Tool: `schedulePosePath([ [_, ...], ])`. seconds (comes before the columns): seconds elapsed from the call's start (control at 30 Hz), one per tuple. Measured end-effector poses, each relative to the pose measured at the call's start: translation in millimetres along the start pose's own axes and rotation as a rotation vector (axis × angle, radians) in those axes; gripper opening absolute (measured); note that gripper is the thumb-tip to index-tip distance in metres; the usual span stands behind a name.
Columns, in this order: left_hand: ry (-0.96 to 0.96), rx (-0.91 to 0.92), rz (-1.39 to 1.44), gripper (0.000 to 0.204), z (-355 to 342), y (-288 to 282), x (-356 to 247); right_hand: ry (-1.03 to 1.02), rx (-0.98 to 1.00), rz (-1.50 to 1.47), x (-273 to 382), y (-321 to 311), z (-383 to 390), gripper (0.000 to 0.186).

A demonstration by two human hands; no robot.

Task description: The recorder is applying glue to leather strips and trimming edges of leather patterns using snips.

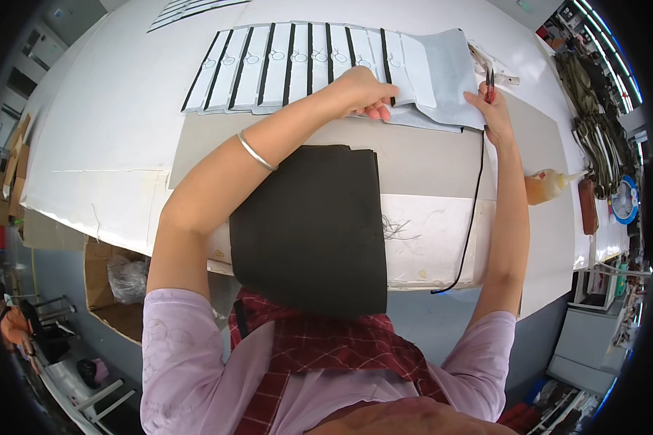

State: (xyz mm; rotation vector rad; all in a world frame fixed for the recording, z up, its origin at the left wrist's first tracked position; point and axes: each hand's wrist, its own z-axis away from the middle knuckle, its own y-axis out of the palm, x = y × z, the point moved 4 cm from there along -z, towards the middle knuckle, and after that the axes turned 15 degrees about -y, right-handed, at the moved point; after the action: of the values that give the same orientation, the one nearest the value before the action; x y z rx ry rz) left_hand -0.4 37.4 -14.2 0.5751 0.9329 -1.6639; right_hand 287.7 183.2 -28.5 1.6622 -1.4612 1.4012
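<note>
A row of overlapping pale grey panels (297, 69) with black strips lies across the far part of the table; each shows a small looped outline. My left hand (364, 90) reaches over them, fingers curled and thumb against the edge of the panel at the right end. In my right hand (495, 116) is a small pair of red-handled snips (490, 85), dark tips pointing away from me. Thumb and fingertips of that hand also touch the right edge of a larger grey sheet (450, 72), which lies partly lifted and creased.
A stack of black sheets (312, 225) overhangs the near table edge. To its right lie loose thread ends (397, 230) and a black cord (474, 217). A bottle of amber liquid (545, 186) lies beyond my right forearm. Grey board (428, 163) covers part of the white table.
</note>
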Motion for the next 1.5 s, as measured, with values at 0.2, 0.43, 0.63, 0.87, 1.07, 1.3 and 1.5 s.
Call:
schedulePosePath([
  [0.2,-0.01,0.028,-0.005,0.029,-12.3,14.5,-1.8,0.02,0.013,-0.098,2.2,3.7,1.8,0.039],
  [0.43,0.138,-0.19,-0.009,0.019,19.4,-5.1,14.4,-0.047,0.03,-0.03,1.9,13.8,1.3,0.039],
  [0.63,0.243,-0.187,-0.227,0.019,31.9,3.2,15.1,-0.115,0.025,0.252,2.1,1.6,8.9,0.035],
  [0.87,0.457,-0.174,-0.427,0.02,96.1,-4.4,29.4,-0.264,0.174,0.85,86.7,0.4,71.0,0.037],
  [1.07,0.538,0.278,-0.415,0.022,144.9,40.6,55.4,-0.053,0.267,0.242,137.8,38.8,160.3,0.027],
  [1.3,0.801,0.0,-0.578,0.016,154.6,61.2,71.8,-0.01,0.331,0.225,155.3,82.8,229.6,0.021],
  [1.5,0.531,0.139,-0.331,0.016,142.1,50.7,78.4,-0.259,0.445,0.537,167.3,116.1,251.3,0.025],
])
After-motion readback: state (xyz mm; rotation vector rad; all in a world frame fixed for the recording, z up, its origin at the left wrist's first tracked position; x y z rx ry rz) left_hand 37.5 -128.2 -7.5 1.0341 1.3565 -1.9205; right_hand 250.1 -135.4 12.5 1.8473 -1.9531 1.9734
